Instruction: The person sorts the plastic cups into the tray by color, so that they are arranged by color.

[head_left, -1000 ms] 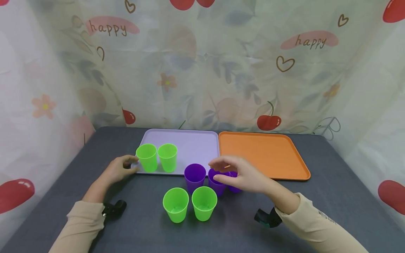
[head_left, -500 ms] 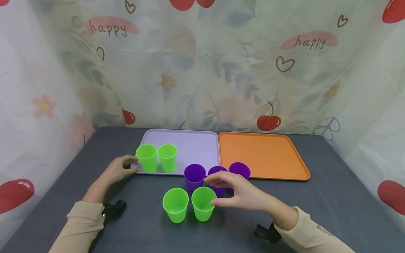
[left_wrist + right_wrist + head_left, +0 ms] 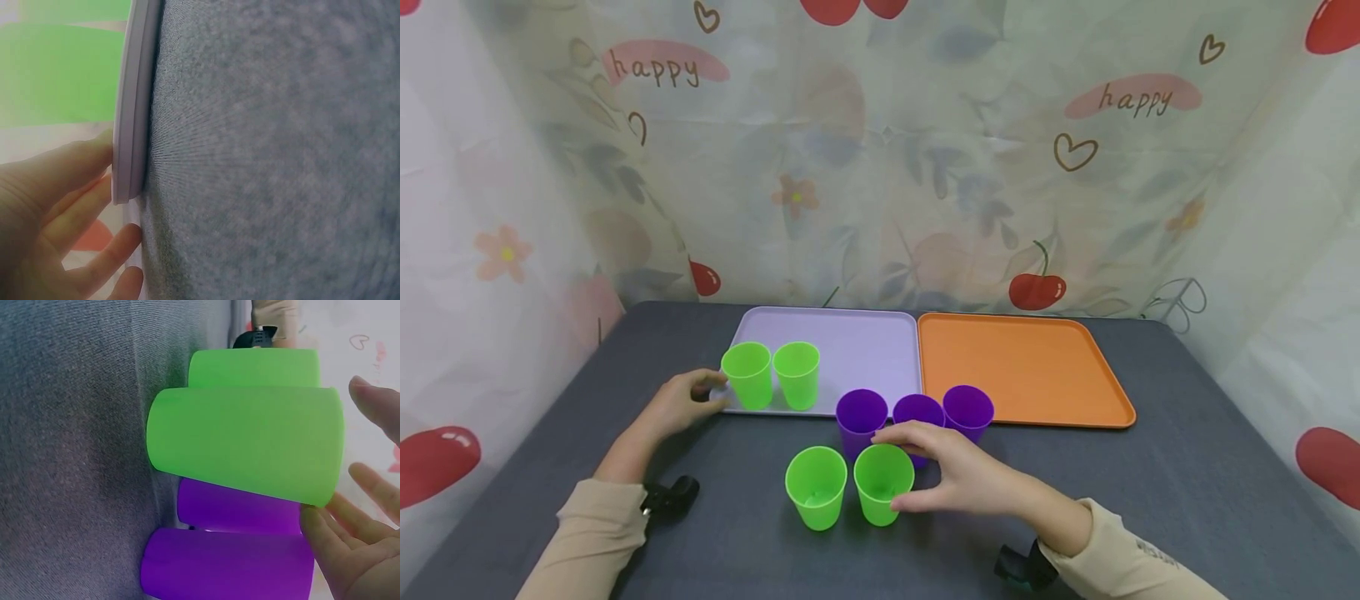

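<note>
Bright green, the near R cup [image 3: 874,500] stands upright on the dark grey counter [image 3: 737,558], and I've got the R hand [image 3: 947,471] right at it: thumb & fingers spread about its rim, nothing gripped. My R-wrist feed shows the thumb apart from the cup, one fingertip by the rim; can't tell if that one touches. Near L cup [image 3: 817,504], also green & upright, is just beside it w/ a thin gap b/w.

Right behind, 3 purple cups in a row: L purple cup [image 3: 859,427], mid purple cup [image 3: 917,407] partly hidden by the R hand, R purple cup [image 3: 967,410] w/ its base out of my sight.

L hand [image 3: 679,406] is at the near L corner of the lilac tray [image 3: 868,350], fingers relaxed & slightly bent, fingertips on the edge, no grip that I see. On that tray, 2 more green cups, upright: outer tray cup [image 3: 751,382] closest to the L hand, inner tray cup [image 3: 798,379] just R of it.

Orange tray [image 3: 1015,367] sits next to the lilac one, approx. edge to edge. Both forearms have beige sleeves [image 3: 587,533] & dark wrist units. Bkgd: pale curtain [image 3: 887,183], floral/cherry print, "happy" lettering.
</note>
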`<state>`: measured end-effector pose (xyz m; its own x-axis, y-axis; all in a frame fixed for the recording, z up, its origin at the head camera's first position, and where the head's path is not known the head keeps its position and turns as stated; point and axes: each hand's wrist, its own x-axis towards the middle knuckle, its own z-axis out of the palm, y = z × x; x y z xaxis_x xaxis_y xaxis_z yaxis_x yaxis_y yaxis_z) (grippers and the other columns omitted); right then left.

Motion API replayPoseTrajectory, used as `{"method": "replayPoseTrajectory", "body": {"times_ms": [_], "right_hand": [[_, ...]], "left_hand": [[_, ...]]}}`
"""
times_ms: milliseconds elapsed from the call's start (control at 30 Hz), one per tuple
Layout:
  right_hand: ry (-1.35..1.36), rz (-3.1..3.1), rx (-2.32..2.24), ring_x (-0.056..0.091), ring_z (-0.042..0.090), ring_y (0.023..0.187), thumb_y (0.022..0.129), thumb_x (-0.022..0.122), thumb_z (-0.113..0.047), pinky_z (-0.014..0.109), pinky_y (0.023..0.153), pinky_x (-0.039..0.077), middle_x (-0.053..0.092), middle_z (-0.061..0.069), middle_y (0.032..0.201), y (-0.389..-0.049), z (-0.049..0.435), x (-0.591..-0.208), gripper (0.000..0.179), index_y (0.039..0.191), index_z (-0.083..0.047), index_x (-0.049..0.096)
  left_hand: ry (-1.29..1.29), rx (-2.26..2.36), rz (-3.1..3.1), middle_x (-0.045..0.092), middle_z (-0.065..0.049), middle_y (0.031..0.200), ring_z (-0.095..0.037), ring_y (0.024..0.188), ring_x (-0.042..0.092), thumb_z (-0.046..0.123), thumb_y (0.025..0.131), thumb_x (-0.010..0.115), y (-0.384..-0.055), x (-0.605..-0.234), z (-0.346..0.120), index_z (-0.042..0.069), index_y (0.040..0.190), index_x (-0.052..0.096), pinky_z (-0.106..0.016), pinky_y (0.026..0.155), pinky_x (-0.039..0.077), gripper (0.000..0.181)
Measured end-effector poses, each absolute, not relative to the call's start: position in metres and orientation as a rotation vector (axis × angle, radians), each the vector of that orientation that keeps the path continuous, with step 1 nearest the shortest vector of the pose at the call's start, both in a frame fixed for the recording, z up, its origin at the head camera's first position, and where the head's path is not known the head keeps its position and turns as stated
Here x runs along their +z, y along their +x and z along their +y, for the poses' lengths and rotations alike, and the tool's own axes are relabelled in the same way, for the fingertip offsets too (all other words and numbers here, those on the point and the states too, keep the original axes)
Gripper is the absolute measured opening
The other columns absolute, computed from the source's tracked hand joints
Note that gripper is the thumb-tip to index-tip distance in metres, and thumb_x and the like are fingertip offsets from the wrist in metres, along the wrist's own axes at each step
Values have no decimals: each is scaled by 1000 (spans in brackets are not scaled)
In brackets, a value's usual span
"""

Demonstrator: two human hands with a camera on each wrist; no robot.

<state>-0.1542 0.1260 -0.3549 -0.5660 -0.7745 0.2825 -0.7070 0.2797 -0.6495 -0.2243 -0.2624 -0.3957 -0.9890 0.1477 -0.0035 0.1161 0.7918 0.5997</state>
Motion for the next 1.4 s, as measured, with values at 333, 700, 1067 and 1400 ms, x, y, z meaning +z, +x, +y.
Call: {"method": "replayPoseTrajectory", "body": {"times_ms": [333, 700, 1067, 1400], "right_hand": [[-1370, 2441, -1158, 61, 21, 112, 77, 77, -19, 28, 96, 49, 59, 10, 124, -152, 123, -356, 58, 126, -2, 52], [-1303, 2433, -1191, 61, 21, 111, 76, 77, -17, 26, 94, 49, 60, 8, 122, -153, 123, -358, 57, 125, -3, 53], [-1267, 2433, -1216, 59, 19, 113, 75, 78, -19, 25, 93, 50, 60, 7, 123, -152, 126, -350, 59, 125, -4, 53], [-1253, 2434, -1253, 58, 19, 114, 73, 79, -17, 23, 92, 50, 59, 5, 122, -151, 130, -336, 60, 125, -4, 53]], "left_hand": [[208, 969, 2925, 58, -25, 121, -46, 115, 51, 22, 87, 65, -224, -396, -263, -4, 121, 56, -56, 93, 43, 44], [223, 973, 2924, 58, -25, 121, -46, 115, 51, 22, 87, 65, -224, -395, -262, -4, 121, 56, -56, 93, 43, 43], [228, 967, 2917, 58, -26, 122, -46, 115, 51, 21, 87, 64, -224, -394, -262, -4, 121, 56, -57, 94, 42, 43], [226, 967, 2914, 58, -26, 122, -46, 116, 50, 22, 87, 64, -225, -395, -263, -4, 121, 56, -57, 94, 42, 44]]}}
